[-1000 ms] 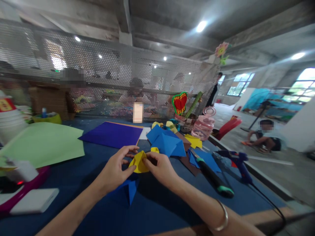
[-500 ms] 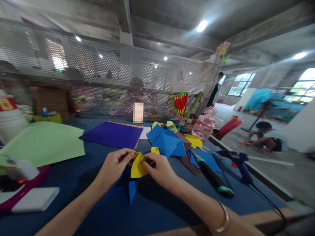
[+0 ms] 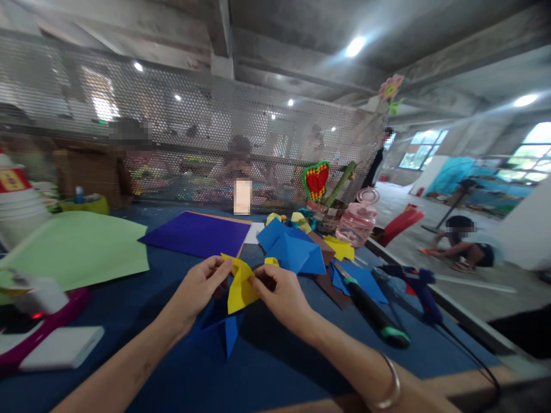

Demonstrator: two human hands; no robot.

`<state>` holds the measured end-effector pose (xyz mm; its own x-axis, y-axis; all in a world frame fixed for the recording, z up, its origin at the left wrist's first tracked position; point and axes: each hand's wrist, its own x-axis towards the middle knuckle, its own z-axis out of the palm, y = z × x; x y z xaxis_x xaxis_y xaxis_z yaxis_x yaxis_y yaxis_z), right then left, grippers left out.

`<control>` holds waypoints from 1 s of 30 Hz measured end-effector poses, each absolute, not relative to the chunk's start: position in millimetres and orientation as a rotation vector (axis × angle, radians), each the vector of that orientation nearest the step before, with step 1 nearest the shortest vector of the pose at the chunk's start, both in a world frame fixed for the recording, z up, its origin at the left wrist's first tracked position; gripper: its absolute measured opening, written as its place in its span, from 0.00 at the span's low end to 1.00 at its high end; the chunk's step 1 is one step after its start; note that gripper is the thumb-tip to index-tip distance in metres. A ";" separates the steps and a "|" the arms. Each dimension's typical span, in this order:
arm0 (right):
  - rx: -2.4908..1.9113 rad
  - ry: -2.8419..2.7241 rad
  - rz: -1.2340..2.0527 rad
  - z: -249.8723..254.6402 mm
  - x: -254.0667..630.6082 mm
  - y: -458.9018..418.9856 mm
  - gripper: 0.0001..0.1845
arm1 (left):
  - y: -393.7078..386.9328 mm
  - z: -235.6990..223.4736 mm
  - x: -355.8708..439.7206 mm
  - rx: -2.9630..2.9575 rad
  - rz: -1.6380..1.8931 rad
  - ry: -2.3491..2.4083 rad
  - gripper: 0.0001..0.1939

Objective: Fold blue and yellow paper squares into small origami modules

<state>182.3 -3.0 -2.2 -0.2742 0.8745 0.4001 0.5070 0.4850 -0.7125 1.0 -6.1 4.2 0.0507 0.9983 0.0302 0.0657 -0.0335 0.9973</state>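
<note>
Between my two hands is a folded yellow paper piece (image 3: 241, 289), creased down its middle. My left hand (image 3: 204, 287) pinches its upper left corner between thumb and fingers. On the other side, my right hand (image 3: 279, 289) grips its right edge, the fingertips partly hidden behind it. Just below the yellow piece, a blue folded paper shape (image 3: 230, 332) with pointed corners rests on the table, partly covered by my left hand. Beyond my right hand lies a larger blue folded paper star (image 3: 293, 249).
A utility knife (image 3: 374, 312) and a hot glue gun (image 3: 415, 281) with its cord lie at right. Purple sheets (image 3: 198, 234) and a green sheet (image 3: 81, 246) spread at left, near a power strip (image 3: 69, 321). A pink bottle (image 3: 356, 223) stands behind; a person (image 3: 469, 246) crouches beyond the table.
The yellow paper has turned slightly and its upper left corner now shows above my left fingers. My left hand has shifted a little. A dark shape has appeared at the right edge.
</note>
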 end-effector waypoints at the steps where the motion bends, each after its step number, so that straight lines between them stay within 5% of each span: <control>1: -1.153 -1.918 0.585 -1.8 182.8 -2.9 0.06 | -5.7 4.1 1.6 1.348 1.165 1.189 0.22; 8: -1.109 -1.942 0.480 0.8 181.9 -7.9 0.07 | -3.0 -4.7 4.1 1.628 1.125 1.257 0.20; 30: -1.172 -1.857 0.752 -4.5 183.9 3.3 0.09 | -3.5 1.0 -0.5 1.172 1.191 1.005 0.17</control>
